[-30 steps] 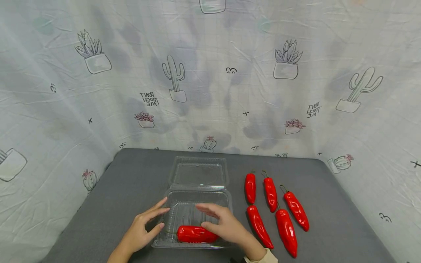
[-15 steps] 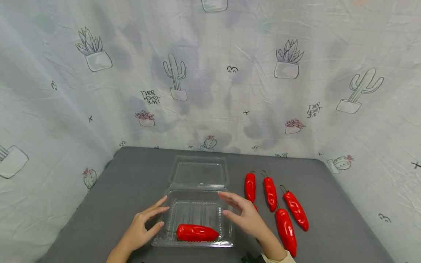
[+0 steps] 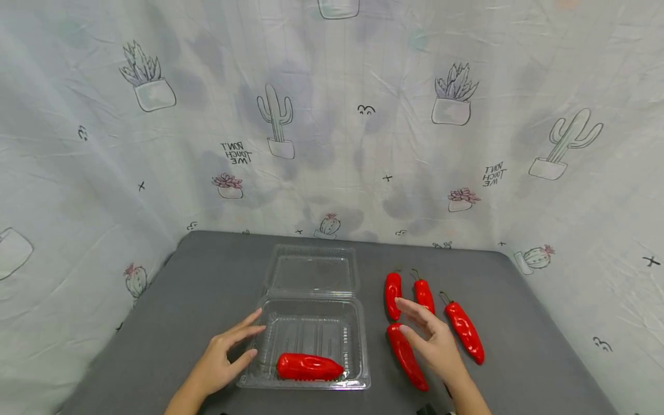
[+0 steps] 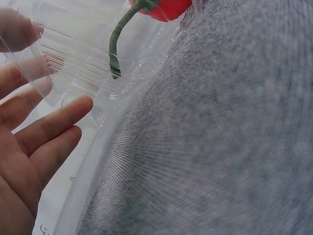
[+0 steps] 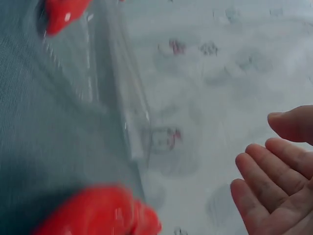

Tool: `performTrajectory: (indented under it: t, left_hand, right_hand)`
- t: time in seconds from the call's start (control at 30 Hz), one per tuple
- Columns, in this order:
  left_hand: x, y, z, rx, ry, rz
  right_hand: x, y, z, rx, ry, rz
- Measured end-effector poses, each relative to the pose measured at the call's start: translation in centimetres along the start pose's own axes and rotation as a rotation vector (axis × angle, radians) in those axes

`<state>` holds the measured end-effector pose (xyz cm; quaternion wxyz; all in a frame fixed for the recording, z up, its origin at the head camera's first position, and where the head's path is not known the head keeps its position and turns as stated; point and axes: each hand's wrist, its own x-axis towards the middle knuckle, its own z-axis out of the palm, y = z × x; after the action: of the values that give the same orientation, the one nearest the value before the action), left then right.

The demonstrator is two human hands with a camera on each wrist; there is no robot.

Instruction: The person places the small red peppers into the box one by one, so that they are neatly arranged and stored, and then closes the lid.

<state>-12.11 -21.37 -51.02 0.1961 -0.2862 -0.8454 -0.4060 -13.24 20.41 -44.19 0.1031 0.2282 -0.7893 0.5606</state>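
A clear plastic clamshell box (image 3: 321, 323) lies with its lid folded back. In its front part rests a red chilli pepper (image 3: 308, 367), its green stem pointing left. My left hand (image 3: 220, 360) is at the box's left side, fingers extended by the rim; the left wrist view shows the box wall (image 4: 83, 49) right by the fingers. My right hand (image 3: 436, 346) hovers with spread fingers over the loose peppers, holding nothing. Closest to its thumb is the front-left chilli pepper (image 3: 407, 357). Behind the hand and forearm, another pepper is almost wholly hidden.
More red chilli peppers lie right of the box: back-left (image 3: 393, 294), back-middle (image 3: 423, 294) and far right (image 3: 465, 334). The open lid (image 3: 313, 274) extends toward the rear of the grey table (image 3: 223, 271). A patterned curtain (image 3: 332, 144) surrounds the table's back and sides.
My right hand has moved from above the pepper in the box, rightward across the rim, to over the loose peppers. The left hand and the boxed pepper have stayed about where they were.
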Motion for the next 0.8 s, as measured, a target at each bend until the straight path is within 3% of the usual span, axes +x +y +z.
performTrajectory:
  t: [0.37, 0.63, 0.8]
  left_hand:
    - [0.1, -0.3, 0.1, 0.0, 0.004, -0.003]
    - [0.0, -0.3, -0.1, 0.004, -0.03, -0.029]
    - [-0.2, -0.3, -0.1, -0.004, -0.054, -0.053]
  right_hand:
    - [-1.9, 1.8, -4.7, -0.137, 0.216, 0.035]
    - [-3.0, 3.7, -7.1, -0.16, 0.337, 0.208]
    - [-3.7, 4.9, -8.3, -0.193, 0.399, 0.245]
